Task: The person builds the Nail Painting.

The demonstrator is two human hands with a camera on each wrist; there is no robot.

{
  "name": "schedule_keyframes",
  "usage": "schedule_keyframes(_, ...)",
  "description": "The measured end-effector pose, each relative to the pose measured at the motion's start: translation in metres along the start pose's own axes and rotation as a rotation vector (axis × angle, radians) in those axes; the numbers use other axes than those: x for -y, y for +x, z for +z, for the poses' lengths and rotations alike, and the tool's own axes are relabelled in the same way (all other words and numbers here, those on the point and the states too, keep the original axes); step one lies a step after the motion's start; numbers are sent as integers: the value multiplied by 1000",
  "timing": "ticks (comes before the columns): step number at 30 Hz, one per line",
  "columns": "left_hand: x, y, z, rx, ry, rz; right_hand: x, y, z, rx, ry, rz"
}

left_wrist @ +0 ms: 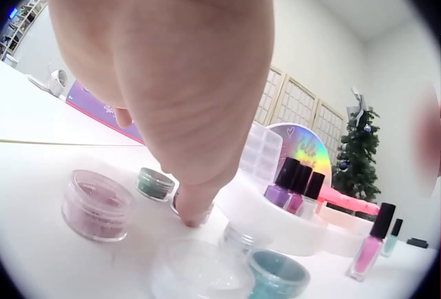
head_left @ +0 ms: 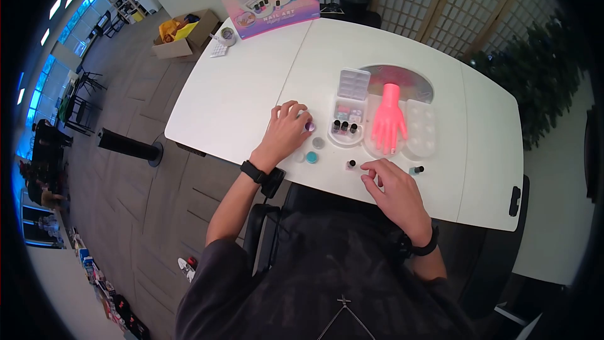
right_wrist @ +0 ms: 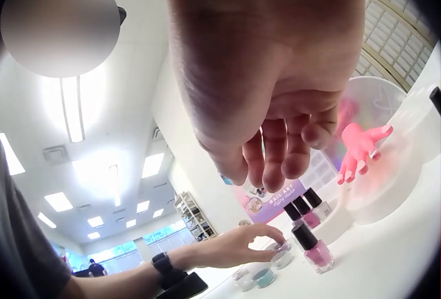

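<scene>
In the head view my left hand [head_left: 286,131] has its fingers curled round a small purple jar [head_left: 309,126] on the white table. The left wrist view shows a fingertip against the jar, mostly hidden by the hand [left_wrist: 179,65]. Close by are a teal jar [head_left: 312,157], a grey jar [head_left: 318,143], a pink glitter jar [left_wrist: 98,206] and a green jar [left_wrist: 154,184]. My right hand [head_left: 396,192] hovers near the table's front edge, fingers loosely bent and holding nothing, just right of a pink polish bottle [head_left: 351,165].
Behind the bottles, a white tray [head_left: 345,139] holds several polish bottles. A pink model hand [head_left: 390,123] lies on a stand right of it. A teal bottle [head_left: 416,170] stands right of my right hand. A nail art box [head_left: 270,0] stands at the back left.
</scene>
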State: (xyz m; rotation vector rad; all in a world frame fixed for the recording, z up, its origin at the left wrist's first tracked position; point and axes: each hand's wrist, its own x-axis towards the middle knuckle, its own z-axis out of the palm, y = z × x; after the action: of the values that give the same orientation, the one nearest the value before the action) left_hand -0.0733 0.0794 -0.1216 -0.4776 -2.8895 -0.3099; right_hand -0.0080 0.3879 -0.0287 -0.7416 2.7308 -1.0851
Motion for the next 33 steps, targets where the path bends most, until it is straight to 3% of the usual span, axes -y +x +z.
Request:
schedule_keyframes(6, -52, -7, -58, -64, -304, -78, -13, 11, -13, -78, 8, -63)
schedule_keyframes(9, -86, -2, -72, -147, -320, 39, -8, 19, -26, -96, -22, -99)
schedule_keyframes(14, -141, 18, -63, -265, -300, 198, -8, 23, -38, -194, -35, -80)
schedule_keyframes(20, -177, 35, -42, -285, -321, 199, -30, 20, -60, -153, -17, 67)
schedule_keyframes(27, -150, 10, -50, -246, -409, 26, -103, 55, -100, -138, -137, 57)
schedule_keyframes(33, -99, -19, -52, -246, -328, -189, -160, 90, -83, -88, -253, -62)
